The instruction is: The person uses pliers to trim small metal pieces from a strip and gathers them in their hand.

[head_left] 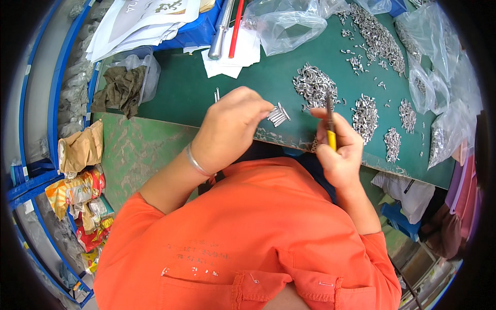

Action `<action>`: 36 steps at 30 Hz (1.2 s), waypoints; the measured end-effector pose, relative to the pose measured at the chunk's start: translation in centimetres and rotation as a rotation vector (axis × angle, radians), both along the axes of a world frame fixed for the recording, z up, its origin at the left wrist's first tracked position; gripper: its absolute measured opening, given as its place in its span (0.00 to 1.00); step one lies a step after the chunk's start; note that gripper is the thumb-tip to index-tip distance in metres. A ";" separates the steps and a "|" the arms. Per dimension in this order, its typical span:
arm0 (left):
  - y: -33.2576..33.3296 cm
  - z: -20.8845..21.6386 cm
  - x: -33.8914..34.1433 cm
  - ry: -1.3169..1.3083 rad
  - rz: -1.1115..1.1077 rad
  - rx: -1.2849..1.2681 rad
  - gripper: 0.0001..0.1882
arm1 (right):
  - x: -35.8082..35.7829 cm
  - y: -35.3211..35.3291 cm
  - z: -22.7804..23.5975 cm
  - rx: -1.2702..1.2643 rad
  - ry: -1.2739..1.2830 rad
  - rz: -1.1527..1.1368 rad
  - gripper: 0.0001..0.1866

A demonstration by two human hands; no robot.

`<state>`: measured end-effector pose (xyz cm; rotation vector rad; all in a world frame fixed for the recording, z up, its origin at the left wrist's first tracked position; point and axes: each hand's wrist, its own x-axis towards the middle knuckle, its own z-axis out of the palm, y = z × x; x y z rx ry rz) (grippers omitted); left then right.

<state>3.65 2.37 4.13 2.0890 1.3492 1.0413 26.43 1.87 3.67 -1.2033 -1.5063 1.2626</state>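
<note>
I see the left hand (230,129) curled shut, pinching a small bundle of metal pins (278,114) at the fingertips, held just above the near edge of the green work mat (191,88). Right hand (338,150) is closed round a yellow-handled tool (330,124), tip pointing up, just right of the bundle; tip/bundle contact: can't tell. Heaps of small metal parts (314,85) lie on the mat beyond both hands, w/ clear plastic bags (284,23) further back. Bracelet (197,163) on left wrist.
</note>
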 end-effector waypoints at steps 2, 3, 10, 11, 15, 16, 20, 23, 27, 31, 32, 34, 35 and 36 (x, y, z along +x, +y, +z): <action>0.4 -0.5 0.7 0.069 -0.031 0.026 0.07 | -0.4 -0.2 -0.6 0.134 -0.097 0.001 0.29; 0.5 -0.7 0.9 0.104 -0.047 0.038 0.07 | -0.5 -0.2 -0.6 0.144 -0.112 0.001 0.29; 0.9 0.4 -0.9 0.054 0.063 0.033 0.06 | -0.3 -0.1 -0.6 0.042 -0.074 -0.010 0.29; 1.0 1.1 -1.7 0.057 0.142 -0.021 0.04 | -0.3 -0.1 -0.7 0.049 -0.073 -0.013 0.29; 1.4 1.5 -4.4 0.137 0.250 -0.027 0.05 | -0.3 -0.2 -0.8 0.081 -0.085 -0.021 0.29; 1.3 1.4 -4.6 0.140 0.229 -0.036 0.05 | -0.3 -0.1 -1.0 0.094 -0.086 -0.020 0.29; 0.9 0.3 -4.1 0.218 0.076 -0.010 0.05 | -0.5 0.0 -0.9 0.102 -0.086 -0.006 0.29; 1.0 -0.1 -3.6 0.293 0.050 0.026 0.06 | -0.5 0.0 -0.8 0.084 -0.084 -0.007 0.29; 1.4 0.1 -3.2 0.368 0.033 0.040 0.06 | -0.4 0.0 -0.9 0.071 -0.089 -0.007 0.29; 1.7 -0.2 -3.3 0.232 0.107 0.113 0.06 | -0.4 0.0 -0.6 0.053 -0.111 0.002 0.29; 1.7 -0.1 -3.3 0.205 0.140 0.094 0.05 | -0.4 0.0 -0.6 0.053 -0.108 0.001 0.29; 1.5 0.1 -3.0 0.092 0.206 0.031 0.03 | -0.4 0.0 -0.6 0.049 -0.104 -0.003 0.30; 1.3 0.4 -2.6 0.030 0.177 0.005 0.03 | -0.3 0.0 -0.6 0.041 -0.107 -0.003 0.30; 1.1 0.8 -2.3 -0.032 0.146 -0.020 0.04 | -0.3 0.0 -0.5 0.033 -0.112 -0.003 0.30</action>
